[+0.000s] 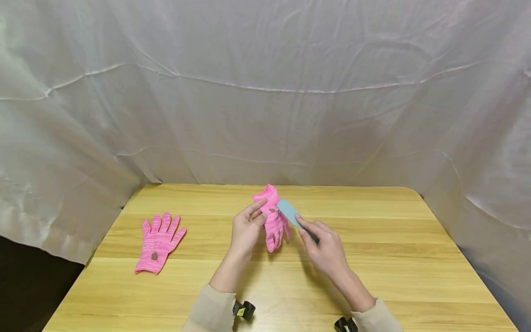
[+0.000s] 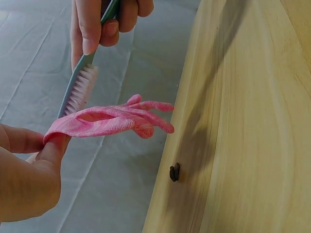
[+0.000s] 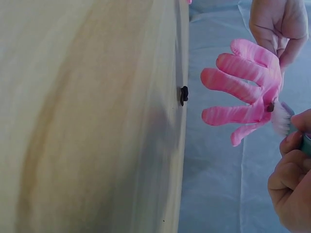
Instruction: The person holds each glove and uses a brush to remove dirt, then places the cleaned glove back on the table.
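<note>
A pink knit glove (image 1: pixel 271 223) hangs above the table, pinched near its cuff by my left hand (image 1: pixel 244 230). In the left wrist view the thumb and fingers (image 2: pixel 22 139) grip the cuff edge. My right hand (image 1: pixel 327 251) holds a blue-green brush (image 1: pixel 289 212) by its handle. The white bristles (image 2: pixel 81 90) face the glove and, in the right wrist view, meet it beside a brown spot (image 3: pixel 270 107). The glove's fingers dangle loosely. A second pink glove (image 1: pixel 157 244) lies flat on the table's left side, with a brown spot (image 1: pixel 155 256) near its cuff.
The light wooden table (image 1: pixel 373 276) has grey cloth (image 1: pixel 290 129) hanging behind and beside it. A small dark lump (image 2: pixel 175 172) shows on the wood in the left wrist view. Black wrist devices (image 1: pixel 244 310) sit by the sleeves.
</note>
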Available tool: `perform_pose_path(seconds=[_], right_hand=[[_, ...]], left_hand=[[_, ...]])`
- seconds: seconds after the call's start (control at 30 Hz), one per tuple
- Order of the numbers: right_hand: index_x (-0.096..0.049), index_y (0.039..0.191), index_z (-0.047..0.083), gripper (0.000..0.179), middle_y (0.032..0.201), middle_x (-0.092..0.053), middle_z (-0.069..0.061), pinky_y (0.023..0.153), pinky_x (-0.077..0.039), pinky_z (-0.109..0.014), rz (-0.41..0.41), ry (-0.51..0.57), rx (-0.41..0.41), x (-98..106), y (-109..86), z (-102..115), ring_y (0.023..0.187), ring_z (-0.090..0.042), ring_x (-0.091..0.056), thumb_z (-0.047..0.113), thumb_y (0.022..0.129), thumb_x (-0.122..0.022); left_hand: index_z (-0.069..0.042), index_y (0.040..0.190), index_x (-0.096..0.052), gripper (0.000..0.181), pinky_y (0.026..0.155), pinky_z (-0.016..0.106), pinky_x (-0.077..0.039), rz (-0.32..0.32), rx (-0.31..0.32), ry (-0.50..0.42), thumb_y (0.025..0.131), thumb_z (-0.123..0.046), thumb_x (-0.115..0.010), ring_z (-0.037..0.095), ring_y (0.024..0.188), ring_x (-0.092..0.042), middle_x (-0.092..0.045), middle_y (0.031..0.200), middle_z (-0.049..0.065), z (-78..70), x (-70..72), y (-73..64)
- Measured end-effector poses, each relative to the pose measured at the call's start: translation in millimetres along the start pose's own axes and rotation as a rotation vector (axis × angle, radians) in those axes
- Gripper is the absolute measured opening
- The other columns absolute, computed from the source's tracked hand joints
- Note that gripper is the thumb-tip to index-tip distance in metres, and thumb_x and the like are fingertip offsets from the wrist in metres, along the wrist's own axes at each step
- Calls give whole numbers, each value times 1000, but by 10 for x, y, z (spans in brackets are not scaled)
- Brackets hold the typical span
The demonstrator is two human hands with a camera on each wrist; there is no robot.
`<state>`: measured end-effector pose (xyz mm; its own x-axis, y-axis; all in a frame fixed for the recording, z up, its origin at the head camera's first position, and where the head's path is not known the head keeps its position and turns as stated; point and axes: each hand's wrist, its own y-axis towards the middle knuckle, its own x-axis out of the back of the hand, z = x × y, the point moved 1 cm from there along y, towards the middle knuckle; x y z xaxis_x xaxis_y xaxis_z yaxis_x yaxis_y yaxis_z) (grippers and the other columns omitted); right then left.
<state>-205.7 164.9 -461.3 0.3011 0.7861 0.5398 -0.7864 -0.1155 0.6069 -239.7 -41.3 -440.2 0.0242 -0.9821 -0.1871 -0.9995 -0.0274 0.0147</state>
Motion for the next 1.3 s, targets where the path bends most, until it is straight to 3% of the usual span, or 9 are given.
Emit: perform_pose_path(seconds=[0.2, 0.5, 0.7, 0.87, 1.07, 1.3], right_hand=[[-74, 127, 6, 38, 92, -74, -7, 46, -42, -22, -7, -3, -33, 16, 3, -10, 57, -2, -43, 0, 90, -76], [-74, 129, 8, 38, 107, -77, -15, 47, -44, -22, -4, -11, -86, 34, 25, -32, 56, -4, -46, 2, 91, -76], [-72, 131, 9, 39, 109, -77, -15, 47, -43, -22, -9, -7, -115, 48, 29, -21, 58, -9, -49, 3, 93, -75], [-72, 132, 9, 39, 111, -76, -15, 51, -47, -24, -19, 0, -107, 51, 29, -14, 63, -14, -56, 3, 93, -74], [-71, 133, 9, 40, 119, -75, -15, 74, -62, -38, -43, 21, -91, 54, 27, -12, 87, -17, -66, 2, 94, -73], [-70, 134, 7, 40, 122, -73, -17, 70, -62, -29, -3, 105, -1, 12, 15, 1, 84, -17, -68, -1, 95, -72]], left_hand=[[-1, 141, -61, 44, 100, 31, -56, -12, -1, 7, 98, 7, -55, 32, 127, -62, -64, 138, 24, -3, 28, 8], [-1, 139, -63, 44, 92, 25, -58, -53, -25, 43, 96, 9, -55, 28, 119, -64, -65, 135, 24, -30, 52, 17], [0, 138, -64, 44, 94, 26, -58, -68, -33, 46, 96, 9, -55, 30, 123, -63, -65, 135, 25, -41, 60, 23], [0, 138, -64, 44, 93, 24, -57, -55, -39, 49, 96, 9, -55, 29, 123, -63, -64, 136, 24, -43, 55, 17], [-1, 138, -64, 44, 95, 25, -57, -49, -42, 59, 96, 9, -55, 30, 123, -63, -64, 136, 23, -26, 47, 12], [-2, 139, -63, 45, 93, 25, -58, 7, -13, 43, 97, 9, -54, 30, 121, -65, -65, 135, 24, -11, 8, 5]])
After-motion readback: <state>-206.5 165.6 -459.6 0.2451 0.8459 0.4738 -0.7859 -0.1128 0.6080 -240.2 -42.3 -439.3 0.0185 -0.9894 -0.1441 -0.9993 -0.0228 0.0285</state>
